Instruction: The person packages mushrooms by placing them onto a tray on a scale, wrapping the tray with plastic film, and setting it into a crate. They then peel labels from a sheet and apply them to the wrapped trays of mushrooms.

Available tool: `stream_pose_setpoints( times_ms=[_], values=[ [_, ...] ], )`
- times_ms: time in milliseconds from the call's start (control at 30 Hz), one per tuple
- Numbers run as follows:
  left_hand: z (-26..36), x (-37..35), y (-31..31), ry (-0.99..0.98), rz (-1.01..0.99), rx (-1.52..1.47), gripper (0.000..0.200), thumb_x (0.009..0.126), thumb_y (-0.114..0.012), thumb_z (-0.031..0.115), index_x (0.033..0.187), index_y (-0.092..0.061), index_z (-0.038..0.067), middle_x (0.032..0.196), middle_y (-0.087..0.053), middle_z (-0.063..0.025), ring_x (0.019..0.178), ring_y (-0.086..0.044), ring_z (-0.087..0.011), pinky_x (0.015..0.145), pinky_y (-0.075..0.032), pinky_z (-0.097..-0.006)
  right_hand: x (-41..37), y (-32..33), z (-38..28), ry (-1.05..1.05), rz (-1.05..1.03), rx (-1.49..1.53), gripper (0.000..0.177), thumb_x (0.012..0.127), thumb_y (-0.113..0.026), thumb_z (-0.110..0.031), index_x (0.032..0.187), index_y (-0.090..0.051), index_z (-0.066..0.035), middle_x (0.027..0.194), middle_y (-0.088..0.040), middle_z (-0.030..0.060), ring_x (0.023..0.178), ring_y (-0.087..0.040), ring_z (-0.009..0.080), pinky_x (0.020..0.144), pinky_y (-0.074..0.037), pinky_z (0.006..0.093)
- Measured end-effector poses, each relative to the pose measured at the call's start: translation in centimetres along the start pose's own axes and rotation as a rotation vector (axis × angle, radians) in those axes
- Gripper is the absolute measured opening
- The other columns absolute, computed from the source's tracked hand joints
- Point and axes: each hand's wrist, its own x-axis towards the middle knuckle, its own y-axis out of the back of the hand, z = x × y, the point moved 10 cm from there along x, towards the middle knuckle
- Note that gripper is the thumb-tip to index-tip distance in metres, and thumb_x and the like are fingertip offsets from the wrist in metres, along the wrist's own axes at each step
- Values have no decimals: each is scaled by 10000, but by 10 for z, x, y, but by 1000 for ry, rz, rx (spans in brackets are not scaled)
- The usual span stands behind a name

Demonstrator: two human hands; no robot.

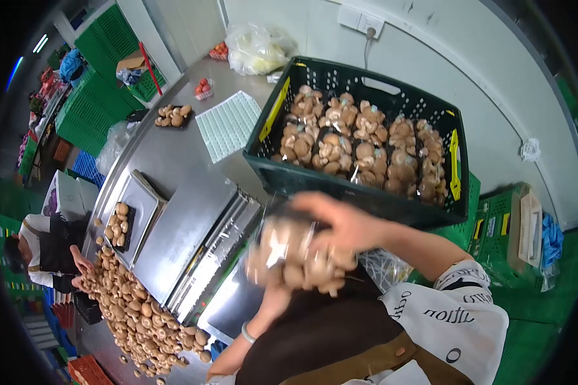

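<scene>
My right hand [337,223] grips the top of a pack of brown mushrooms [302,256] under clear film. Below the pack, my left hand [277,296] supports it from underneath, its fingers mostly hidden by the mushrooms. The pack is slightly blurred, in front of my dark apron. Just beyond it is a dark green crate [366,192] holding rows of wrapped mushroom packs [369,154]. To the left of my hands lies a metal wrapping machine [196,224], with a tray of mushrooms [117,226] on its scale plate.
Loose mushrooms [144,321] are heaped at the lower left, where a co-worker [45,247] reaches in. A label sheet [229,125], another mushroom tray [173,116], a small tomato punnet [203,89] and a plastic bag [257,49] lie farther back. Green crates [504,231] stand right.
</scene>
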Motion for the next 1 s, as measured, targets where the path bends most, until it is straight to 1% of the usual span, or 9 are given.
stream_pose_setpoints(
  times_ms=[67,100,167,300,500,633,733,867,1000],
  values=[
    [-13,12,3,94,-53,-579,181,942,-532,22,1122,-529,24,1029,-619,-88,788,-605,-131,750,-486,-245,10,93,26,-16,459,124,639,910,-635,-215,1430,-318,-23,1405,-417,124,1301,-425,239,1079,-376,391],
    [-15,16,18,107,37,-606,109,949,-526,25,1049,-568,27,945,-644,-88,805,-609,-132,754,-482,-248,25,121,58,-36,553,713,536,958,-585,-263,1398,-374,-40,1295,-514,121,1157,-531,189,971,-455,323],
    [-24,22,41,102,159,-689,73,944,-528,41,1008,-563,41,934,-632,-73,776,-592,-128,713,-466,-250,45,190,105,-33,826,743,526,964,-577,-279,1382,-383,-25,1222,-560,105,1082,-556,162,900,-472,291],
    [-16,36,58,65,240,-685,35,929,-545,41,963,-554,46,894,-607,-65,744,-570,-123,696,-456,-246,91,263,234,-240,1175,396,587,913,-636,-332,1322,-404,18,1208,-562,152,1081,-553,241,930,-435,348],
    [-23,40,63,148,304,-700,37,927,-548,37,960,-555,53,897,-605,-62,762,-563,-130,710,-450,-253,141,254,270,-407,1320,-127,499,880,-621,-354,1176,-498,28,1156,-574,230,1061,-563,340,903,-440,449],
    [-44,38,68,122,323,-759,92,926,-573,51,1015,-591,35,933,-640,-53,795,-579,-112,735,-471,-245,148,277,292,-621,1028,-287,413,882,-611,-353,1033,-574,29,974,-631,246,906,-603,346,815,-482,411],
    [-47,33,75,72,312,-701,100,942,-561,79,1035,-591,58,924,-636,-21,788,-576,-82,726,-468,-232,146,317,290,-361,944,-224,434,863,-652,-358,862,-670,75,927,-682,246,797,-630,276,748,-507,381],
    [-56,16,106,-33,303,-693,106,956,-529,104,1026,-586,49,910,-619,-20,765,-548,-77,733,-460,-227,114,294,156,145,1065,-511,540,941,-604,-263,1339,-419,52,1246,-519,184,1019,-542,227,904,-447,335],
    [-81,-38,163,-92,475,-755,96,943,-553,89,1022,-591,52,914,-634,-29,767,-560,-88,733,-471,-233,141,153,68,77,466,-597,485,970,-533,-244,1364,-416,14,1317,-495,173,1159,-519,289,1032,-362,361]
  ],
)
